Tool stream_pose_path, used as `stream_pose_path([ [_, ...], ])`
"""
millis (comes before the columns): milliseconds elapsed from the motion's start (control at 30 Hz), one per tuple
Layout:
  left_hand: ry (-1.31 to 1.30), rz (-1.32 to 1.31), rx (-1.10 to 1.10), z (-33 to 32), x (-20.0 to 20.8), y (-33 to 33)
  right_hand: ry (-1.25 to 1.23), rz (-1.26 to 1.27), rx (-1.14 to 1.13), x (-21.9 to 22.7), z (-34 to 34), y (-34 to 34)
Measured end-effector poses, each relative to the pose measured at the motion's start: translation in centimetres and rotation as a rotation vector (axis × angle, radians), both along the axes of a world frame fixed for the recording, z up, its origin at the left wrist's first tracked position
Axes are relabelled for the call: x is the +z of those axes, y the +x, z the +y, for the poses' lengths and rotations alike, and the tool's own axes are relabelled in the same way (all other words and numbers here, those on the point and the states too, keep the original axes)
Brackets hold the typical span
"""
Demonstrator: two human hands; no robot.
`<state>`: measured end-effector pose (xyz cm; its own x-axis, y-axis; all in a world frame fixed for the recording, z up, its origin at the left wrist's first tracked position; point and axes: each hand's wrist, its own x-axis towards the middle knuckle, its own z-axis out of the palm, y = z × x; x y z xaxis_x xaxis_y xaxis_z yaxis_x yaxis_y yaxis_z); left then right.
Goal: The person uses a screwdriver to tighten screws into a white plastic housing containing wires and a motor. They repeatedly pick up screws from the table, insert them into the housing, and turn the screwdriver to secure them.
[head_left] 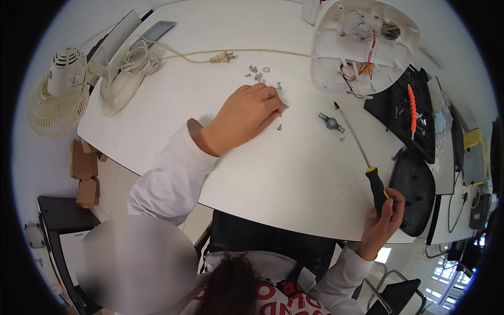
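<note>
My right hand grips the black and yellow handle of a long screwdriver, whose shaft points away over the white table. My left hand rests at the middle of the table, its fingers curled and pressed together. A small screw pokes out beside its fingertips; whatever lies under the fingers is hidden. Just beyond that hand several loose screws and a flat washer are scattered. One screw lies nearer me. Close to the screwdriver tip is a small grey metal bracket.
At the far right sits an opened white plastic housing with wires inside. A black tool case holds an orange-handled screwdriver. A dark plastic cover lies at the right edge. On the left stand a fan and a coiled cord.
</note>
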<state>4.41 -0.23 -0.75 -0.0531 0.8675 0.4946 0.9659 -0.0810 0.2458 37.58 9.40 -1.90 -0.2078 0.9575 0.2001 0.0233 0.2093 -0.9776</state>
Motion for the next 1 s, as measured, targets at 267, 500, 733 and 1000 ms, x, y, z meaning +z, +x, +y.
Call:
stream_pose_path([
  [267, 0.097, -0.053, 0.040, 0.3, -0.2, -0.4, 0.006, -0.028, -0.016, -0.2, 0.1, 0.0],
  [500, 0.047, 0.002, 0.049, 0.2, -0.7, -0.6, 0.007, -0.019, -0.016, 0.0, 0.0, -0.1],
  [733, 0.019, -0.027, 0.102, 0.2, -0.7, -0.7, -0.006, -0.023, -0.007, 0.3, -0.1, -0.2],
  [1000, 0.051, -0.120, 0.084, 0.8, -0.9, -0.4, 0.003, -0.062, -0.023, 0.1, -0.1, -0.1],
])
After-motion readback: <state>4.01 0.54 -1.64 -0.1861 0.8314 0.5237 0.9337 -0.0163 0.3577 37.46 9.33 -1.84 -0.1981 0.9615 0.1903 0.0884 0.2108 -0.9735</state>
